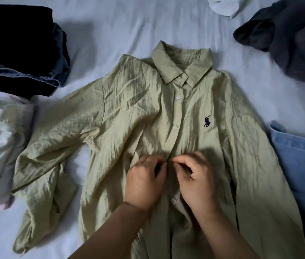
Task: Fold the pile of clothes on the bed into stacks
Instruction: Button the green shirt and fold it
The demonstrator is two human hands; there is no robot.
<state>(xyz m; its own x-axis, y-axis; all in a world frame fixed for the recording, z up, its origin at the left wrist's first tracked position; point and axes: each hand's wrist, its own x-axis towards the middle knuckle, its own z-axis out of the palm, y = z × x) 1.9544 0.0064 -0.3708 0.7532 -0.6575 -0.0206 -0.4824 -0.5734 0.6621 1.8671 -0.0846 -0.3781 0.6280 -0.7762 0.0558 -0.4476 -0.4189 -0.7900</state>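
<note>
A light green button-up shirt (140, 116) lies face up on the white bed sheet (121, 25), collar at the far end, sleeves spread to both sides. It has white buttons and a small dark logo on the chest. My left hand (144, 182) and my right hand (196, 178) meet at the shirt's button placket, below the chest. Each hand pinches the fabric edge there with curled fingers and thumb. The button between my fingertips is hidden.
A folded stack of dark clothes (17, 49) sits at the far left, with a folded pale garment (0, 146) nearer. A dark grey heap (288, 38) lies at the far right, blue jeans (303, 165) at the right, a white item (224, 6) at the top.
</note>
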